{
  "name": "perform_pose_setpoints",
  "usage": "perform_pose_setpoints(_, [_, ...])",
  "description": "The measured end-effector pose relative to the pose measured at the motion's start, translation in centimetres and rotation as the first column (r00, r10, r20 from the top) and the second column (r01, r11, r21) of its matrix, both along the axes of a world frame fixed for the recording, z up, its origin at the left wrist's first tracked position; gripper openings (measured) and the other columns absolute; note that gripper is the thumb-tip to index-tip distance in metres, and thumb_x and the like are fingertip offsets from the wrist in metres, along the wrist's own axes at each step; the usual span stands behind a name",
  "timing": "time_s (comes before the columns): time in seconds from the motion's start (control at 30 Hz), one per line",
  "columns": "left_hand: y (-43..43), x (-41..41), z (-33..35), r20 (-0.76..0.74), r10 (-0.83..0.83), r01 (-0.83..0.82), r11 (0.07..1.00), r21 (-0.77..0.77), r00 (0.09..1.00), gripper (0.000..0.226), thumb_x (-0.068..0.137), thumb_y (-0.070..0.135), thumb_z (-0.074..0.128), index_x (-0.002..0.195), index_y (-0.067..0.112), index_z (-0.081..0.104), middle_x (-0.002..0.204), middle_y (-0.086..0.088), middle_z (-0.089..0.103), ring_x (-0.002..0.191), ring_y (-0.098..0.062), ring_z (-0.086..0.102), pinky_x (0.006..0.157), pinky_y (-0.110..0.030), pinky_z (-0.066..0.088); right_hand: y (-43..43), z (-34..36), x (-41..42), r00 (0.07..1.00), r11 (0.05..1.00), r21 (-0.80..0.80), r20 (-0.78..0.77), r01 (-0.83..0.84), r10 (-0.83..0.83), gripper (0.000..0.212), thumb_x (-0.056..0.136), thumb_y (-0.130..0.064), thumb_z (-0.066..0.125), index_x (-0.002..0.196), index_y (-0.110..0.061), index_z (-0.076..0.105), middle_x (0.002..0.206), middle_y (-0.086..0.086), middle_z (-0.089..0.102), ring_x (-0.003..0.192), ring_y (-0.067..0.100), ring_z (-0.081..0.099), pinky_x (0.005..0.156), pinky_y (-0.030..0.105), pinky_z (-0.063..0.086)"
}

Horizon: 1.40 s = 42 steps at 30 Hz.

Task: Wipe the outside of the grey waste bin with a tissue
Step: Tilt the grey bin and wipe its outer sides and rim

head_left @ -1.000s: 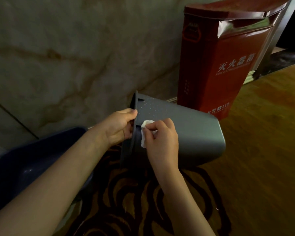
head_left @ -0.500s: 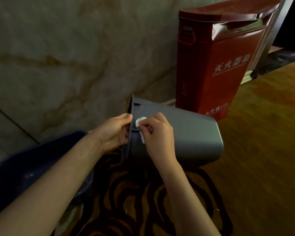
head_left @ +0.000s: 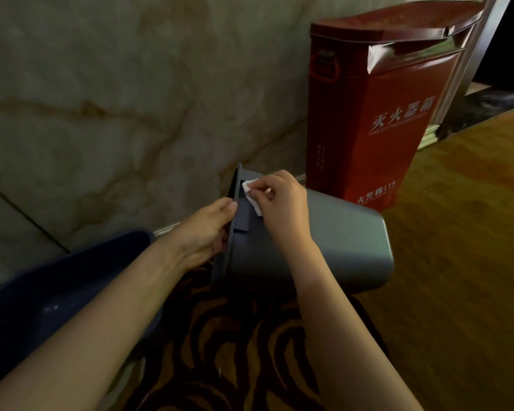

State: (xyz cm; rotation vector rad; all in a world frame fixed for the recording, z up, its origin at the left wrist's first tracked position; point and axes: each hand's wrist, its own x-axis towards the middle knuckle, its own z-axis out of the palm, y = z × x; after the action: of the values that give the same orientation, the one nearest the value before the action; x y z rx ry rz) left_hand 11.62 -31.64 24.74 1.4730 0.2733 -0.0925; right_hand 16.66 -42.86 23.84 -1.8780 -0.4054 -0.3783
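- Grey bin (head_left: 339, 241) lies on its side on the floor, mouth toward the left, base toward the right, over the edge of a dark swirl-pattern rug (head_left: 235, 345).
- Left hand (head_left: 204, 232) clamped on the bin's rim (head_left: 235, 203) at the mouth: thumb on the outside edge, fingers curled inside.
- Right hand (head_left: 279, 203) rests on top of the bin just behind the rim, fingers pinched together on a small white tissue (head_left: 252, 197).
- Tissue pressed against the bin's outer wall, right next to the rim, by the recessed handle area.
- Red fire extinguisher box (head_left: 377, 114) stands upright behind the bin's base end, near it; cannot tell if they touch.
- Marble wall (head_left: 116, 99) runs behind the bin.
- Dark blue tub (head_left: 42, 292) sits left of the bin's mouth, partly under the left forearm.
- Brown wood floor (head_left: 457, 262) to the right of the bin.
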Motion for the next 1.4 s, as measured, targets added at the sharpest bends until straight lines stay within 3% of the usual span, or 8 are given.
perform_pose_setpoints(0.1, [0.0,0.1,0.1,0.005,-0.006,0.006,1.000,0.011,1.000,0.022,0.097,0.017,0.034,0.090,0.016,0.055,0.090,-0.006,0.060,0.080,-0.016,0.056,0.074,-0.030,0.045,-0.2,-0.5,-0.2,0.999,0.999,-0.043,0.038,0.032,-0.031,0.010,0.083,-0.007,0.064,0.090,-0.006,0.071,0.095,0.009,0.062,0.089,0.026,0.058,0.075,0.038,0.050])
perform_pose_setpoints(0.4, [2.7,-0.1,-0.4,-0.082,-0.081,0.077,0.996,-0.054,0.993,0.020,0.096,0.020,0.037,0.093,0.020,0.057,0.074,0.002,0.067,0.062,-0.009,0.064,0.057,-0.026,0.052,-6.1,-4.9,-0.3,0.876,0.896,-0.128,-0.191,0.425,-0.443,0.017,0.088,-0.014,0.059,0.102,-0.007,0.066,0.105,0.006,0.058,0.098,0.021,0.055,0.085,0.031,0.047])
perform_pose_setpoints(0.6, [3.8,0.0,0.4,-0.077,-0.185,0.171,0.972,-0.161,0.980,0.025,0.087,0.022,0.048,0.082,0.015,0.073,0.064,0.001,0.072,0.056,-0.009,0.068,0.050,-0.023,0.054,-7.2,-5.7,-1.9,0.831,0.862,-0.108,-0.231,0.495,-0.506,0.011,0.088,-0.013,0.059,0.096,-0.008,0.065,0.102,0.005,0.055,0.093,0.019,0.055,0.079,0.029,0.046])
perform_pose_setpoints(0.73, [4.1,1.0,1.0,-0.096,-0.219,0.204,0.969,-0.141,0.971,0.044,0.086,0.056,0.037,0.123,0.035,0.048,0.069,-0.003,0.073,0.055,-0.014,0.068,0.047,-0.025,0.053,-7.4,-6.2,-3.1,0.847,0.866,-0.115,-0.184,0.486,-0.500,0.009,0.087,-0.010,0.061,0.094,-0.006,0.065,0.100,0.008,0.056,0.087,0.020,0.056,0.073,0.029,0.046])
perform_pose_setpoints(0.8, [4.1,1.5,1.1,-0.143,-0.185,0.178,0.982,-0.061,0.972,0.051,0.086,0.062,0.028,0.127,0.036,0.041,0.066,-0.003,0.072,0.050,-0.013,0.066,0.044,-0.023,0.051,-7.4,-6.5,-3.8,0.863,0.875,-0.107,-0.146,0.472,-0.484,0.008,0.086,-0.009,0.062,0.093,-0.005,0.065,0.098,0.010,0.057,0.084,0.020,0.056,0.070,0.027,0.045])
perform_pose_setpoints(1.0, [3.5,2.6,1.5,-0.220,-0.149,0.161,0.986,0.036,0.964,0.050,0.091,0.056,0.029,0.093,0.016,0.059,0.058,0.004,0.072,0.052,-0.010,0.069,0.045,-0.024,0.053,-7.1,-6.8,-4.7,0.864,0.872,-0.080,-0.116,0.484,-0.490,0.008,0.084,-0.007,0.064,0.092,-0.004,0.065,0.096,0.011,0.058,0.083,0.020,0.056,0.069,0.027,0.045])
perform_pose_setpoints(1.2, [3.2,2.5,0.8,-0.181,-0.093,0.113,0.988,0.107,0.979,0.033,0.095,0.040,0.035,0.088,0.018,0.059,0.052,0.006,0.070,0.048,-0.008,0.067,0.042,-0.023,0.051,-4.7,-5.4,-5.5,0.987,0.969,-0.189,0.054,0.162,-0.154,0.010,0.082,-0.008,0.064,0.089,-0.015,0.067,0.087,-0.001,0.054,0.084,0.013,0.048,0.068,0.018,0.036])
perform_pose_setpoints(1.4, [2.7,2.2,1.2,-0.190,-0.110,0.135,0.983,0.121,0.976,0.034,0.096,0.039,0.032,0.087,0.017,0.056,0.047,0.002,0.067,0.040,-0.010,0.063,0.036,-0.021,0.047,-2.2,-3.0,-6.2,0.958,0.939,-0.257,0.114,-0.228,0.264,0.010,0.083,-0.010,0.064,0.089,-0.014,0.070,0.094,0.003,0.059,0.090,0.014,0.049,0.074,0.015,0.035])
